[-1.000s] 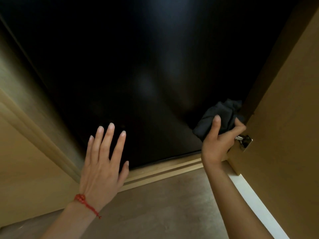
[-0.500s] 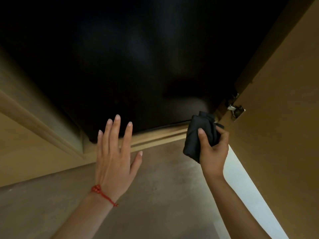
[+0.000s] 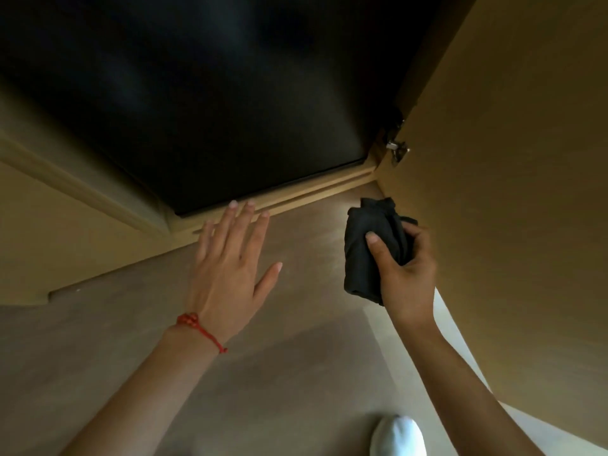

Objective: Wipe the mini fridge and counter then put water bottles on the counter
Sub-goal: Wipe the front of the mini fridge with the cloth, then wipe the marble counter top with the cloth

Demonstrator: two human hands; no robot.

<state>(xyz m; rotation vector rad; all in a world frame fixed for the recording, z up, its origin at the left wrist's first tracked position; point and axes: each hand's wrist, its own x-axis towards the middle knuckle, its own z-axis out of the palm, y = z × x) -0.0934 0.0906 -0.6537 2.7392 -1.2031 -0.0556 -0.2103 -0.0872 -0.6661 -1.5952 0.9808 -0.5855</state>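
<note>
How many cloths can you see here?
1. A dark cloth, bunched up and held in the right hand, in front of the open wooden door, below its hinge. The left hand holds nothing. Others may lie out of view.

Furnished room, black mini fridge (image 3: 210,103) built into wooden cabinet (image 3: 513,192), hinged door, smooth floor (image 3: 279,373)

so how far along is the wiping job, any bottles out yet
Done: cannot tell; nothing on the black glossy mini fridge front shows whether it has been wiped. In hand: the right hand grips a bunched dark grey cloth, held off the fridge beside the open tan wooden cabinet door; the left hand is open. Left: counter and water bottles, neither in view.
</note>
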